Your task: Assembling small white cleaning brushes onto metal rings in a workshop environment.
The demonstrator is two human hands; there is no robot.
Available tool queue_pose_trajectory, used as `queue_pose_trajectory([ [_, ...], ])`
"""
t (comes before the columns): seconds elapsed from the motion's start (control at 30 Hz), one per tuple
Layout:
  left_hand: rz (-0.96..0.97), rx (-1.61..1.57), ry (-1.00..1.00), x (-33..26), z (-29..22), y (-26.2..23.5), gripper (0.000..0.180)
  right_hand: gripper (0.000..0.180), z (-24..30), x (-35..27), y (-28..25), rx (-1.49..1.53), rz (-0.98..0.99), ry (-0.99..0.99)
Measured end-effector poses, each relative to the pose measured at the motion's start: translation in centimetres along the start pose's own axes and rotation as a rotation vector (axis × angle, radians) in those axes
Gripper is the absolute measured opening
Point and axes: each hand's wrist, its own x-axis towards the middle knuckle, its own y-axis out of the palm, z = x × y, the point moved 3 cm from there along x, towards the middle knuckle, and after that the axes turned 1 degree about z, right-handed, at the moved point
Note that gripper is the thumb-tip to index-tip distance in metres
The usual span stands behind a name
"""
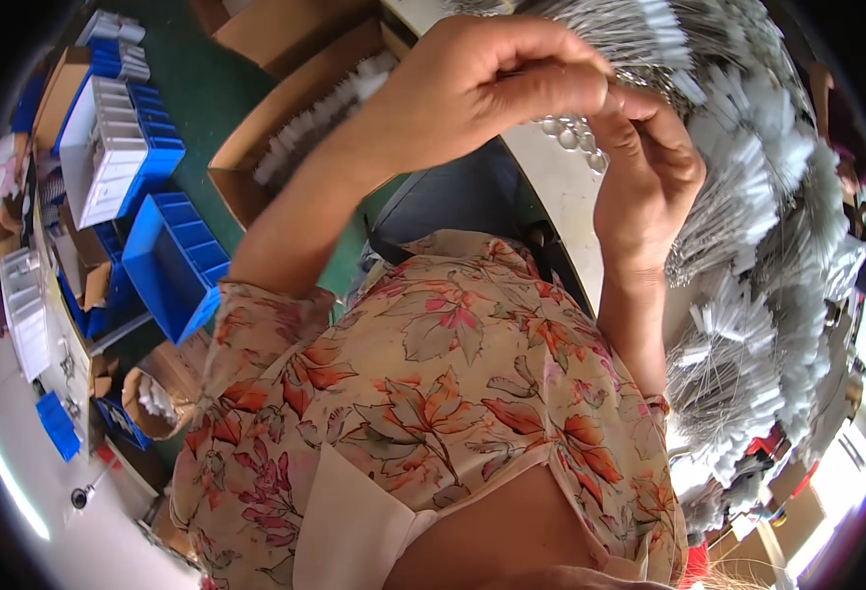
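Note:
My left hand (482,84) and my right hand (649,172) meet near the top middle of the view, fingertips pinched together on a thin grey wire piece (612,81) that is mostly hidden by the fingers. Just beyond them lie dense bundles of grey wires with white plastic ends (747,197), spread over a white table (556,187). A few small clear rings (568,133) lie on the table below my hands. My floral blouse (433,393) fills the lower middle.
An open cardboard box (285,128) with white pieces stands at the upper left on a green floor. Blue bins (172,261) and a white compartment tray (108,147) lie further left. More wire bundles (738,383) pile along the right.

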Motion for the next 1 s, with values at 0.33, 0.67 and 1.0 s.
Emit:
queue_pose_trajectory([
  [0.33, 0.252, 0.94, -0.271, -8.5, 11.9, -12.7, 0.018, 0.008, -7.7, -0.9, 2.4, -0.419, 0.516, 0.345],
  [0.67, 0.565, 0.974, -0.633, -22.3, 31.4, -11.4, 0.019, 0.008, -10.8, -2.9, 0.7, -0.747, 0.391, -0.023],
  [1.0, -0.033, 1.333, -1.004, -38.6, 32.9, -14.2, 0.024, 0.007, -10.9, -2.7, 0.8, -0.753, 0.441, -0.061],
])
